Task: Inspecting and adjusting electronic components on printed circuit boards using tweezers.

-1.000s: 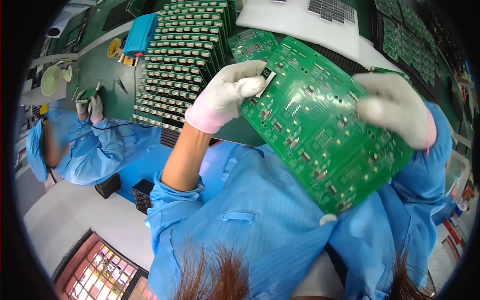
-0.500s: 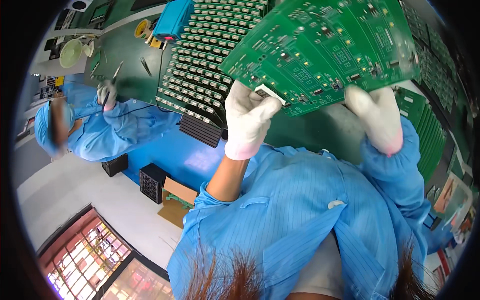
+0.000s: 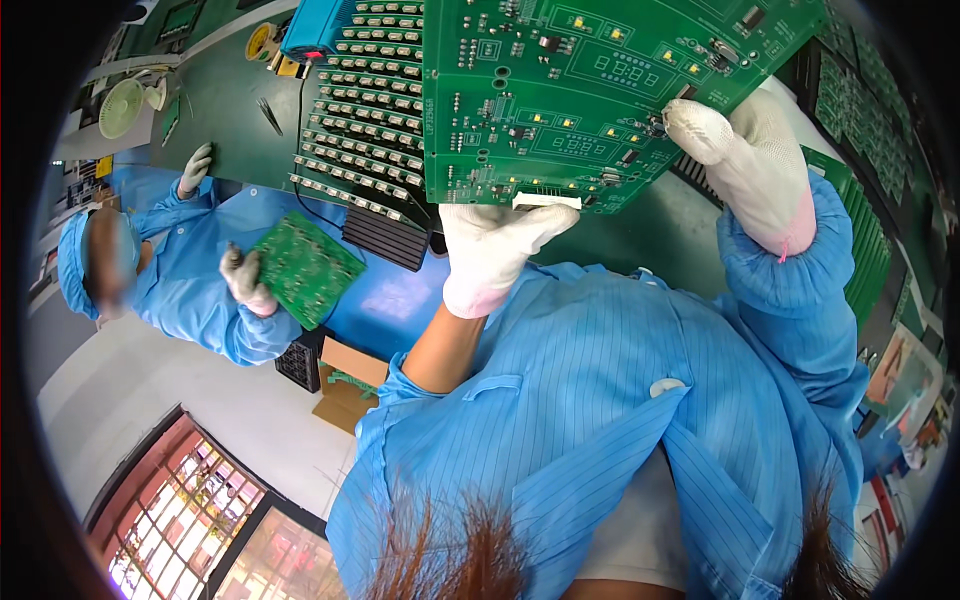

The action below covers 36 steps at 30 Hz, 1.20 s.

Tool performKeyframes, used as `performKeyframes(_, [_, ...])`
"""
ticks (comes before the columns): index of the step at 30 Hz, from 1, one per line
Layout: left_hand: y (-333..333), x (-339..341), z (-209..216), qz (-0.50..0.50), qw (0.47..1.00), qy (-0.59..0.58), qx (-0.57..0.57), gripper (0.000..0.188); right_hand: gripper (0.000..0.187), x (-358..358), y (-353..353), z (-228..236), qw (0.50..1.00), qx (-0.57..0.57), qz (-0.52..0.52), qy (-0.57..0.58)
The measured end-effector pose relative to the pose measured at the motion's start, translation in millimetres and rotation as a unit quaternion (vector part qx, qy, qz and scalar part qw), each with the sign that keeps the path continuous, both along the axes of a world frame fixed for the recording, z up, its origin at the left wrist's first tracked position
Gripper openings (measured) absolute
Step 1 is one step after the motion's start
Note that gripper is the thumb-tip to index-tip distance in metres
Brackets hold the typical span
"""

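Note:
A large green circuit board is held up, tilted, before me, with small chips and yellowish lights on its face. At its lower left edge my left hand, in a white glove, is closed on it, fingers partly hidden behind. The thumb lies along a small white digit display module with a row of pins, against the board's lower edge. My right hand, also gloved, is closed round the right edge, thumb in front and the other fingers mostly hidden.
Rows of small white display modules stand left of the board, beside a blue device. Stacked green boards lie at the right. At left, a co-worker holds another green board. Tweezers lie on the green table mat.
My board has turned and shifted left, its face squarer to me. My right thumb has come onto its front. The co-worker now holds a green board out in one hand.

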<state>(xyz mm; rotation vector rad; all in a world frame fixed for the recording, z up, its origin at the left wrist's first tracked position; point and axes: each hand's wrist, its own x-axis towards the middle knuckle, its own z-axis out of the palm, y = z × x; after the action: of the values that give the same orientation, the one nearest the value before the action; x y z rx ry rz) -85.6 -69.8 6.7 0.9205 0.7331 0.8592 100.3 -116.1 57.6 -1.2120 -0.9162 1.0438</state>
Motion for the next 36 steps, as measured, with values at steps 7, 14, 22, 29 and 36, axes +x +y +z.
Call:
performKeyframes(7, [-1.3,-2.4,-11.4,-0.047,0.982,-0.152,-0.105,0.043,0.027,-3.1,-3.1,16.5,0.995,-0.099,0.014,0.003])
performKeyframes(14, [-4.4,-4.2,-20.1,-0.059,0.965,-0.196,-0.164,0.042,0.027,-5.0,-7.1,19.7,0.998,-0.043,0.039,0.025])
performKeyframes(22, [-19.7,-5.2,11.8,0.023,0.999,0.021,0.036,0.042,0.036,6.5,-12.1,3.1,0.998,-0.026,0.054,0.029])
performKeyframes(29, [-18.0,-2.1,10.2,0.057,0.995,-0.030,0.071,0.046,0.043,5.3,-1.1,-15.5,0.997,-0.029,0.057,0.047])
performKeyframes(36, [-27.4,-5.6,10.9,0.038,0.996,0.022,0.078,0.043,0.041,2.7,-8.2,-23.4,0.999,-0.037,0.020,0.030])
